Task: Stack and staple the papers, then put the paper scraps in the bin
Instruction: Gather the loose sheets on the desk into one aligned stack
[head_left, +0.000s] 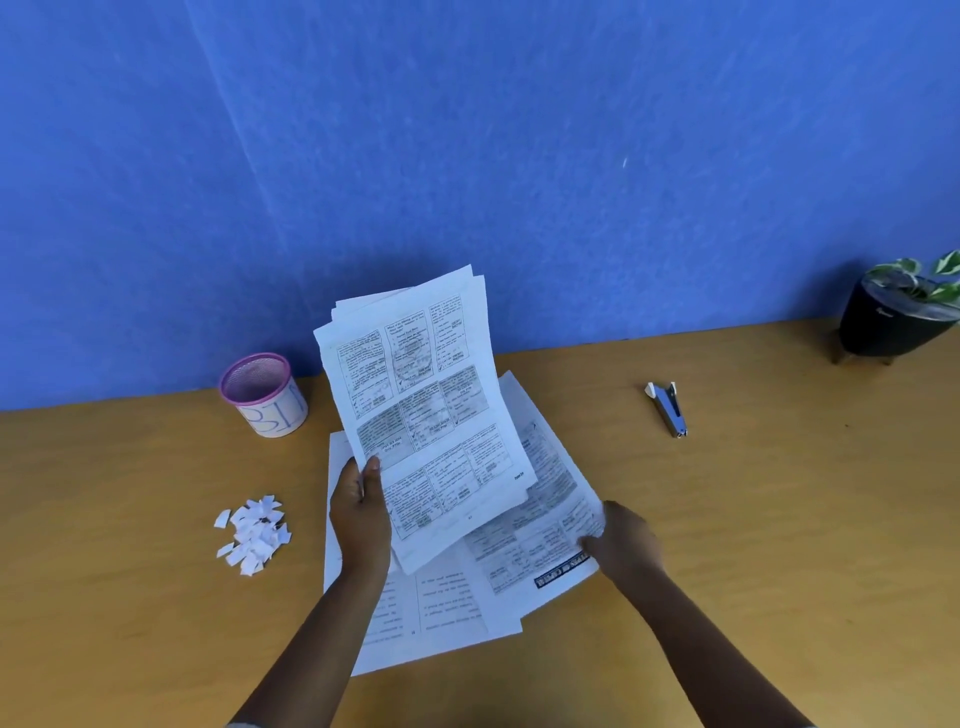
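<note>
The left hand (358, 519) holds a bundle of printed sheets (421, 410) lifted off the worktop (727, 519) and tilted up toward the blue wall (467, 130); its grip is closed on the bundle's lower left edge, thumb on the front page. The right hand (626, 540) rests on the right edge of a loose sheet (540, 519) lying flat on the worktop, fingers pressed on the paper; whether that grip pinches the sheet or only touches it, I cannot tell. Another sheet (441, 608) lies flat beneath, partly covered by the loose sheet and the left forearm. A pile of paper scraps (253, 535) sits on the worktop to the left of the sheets, apart from them. The mesh bin (263, 395) stands upright behind the scraps, against the wall. The stapler (668, 409) lies well to the right of the papers, untouched. A potted plant (898, 317) stands at the far right corner
</note>
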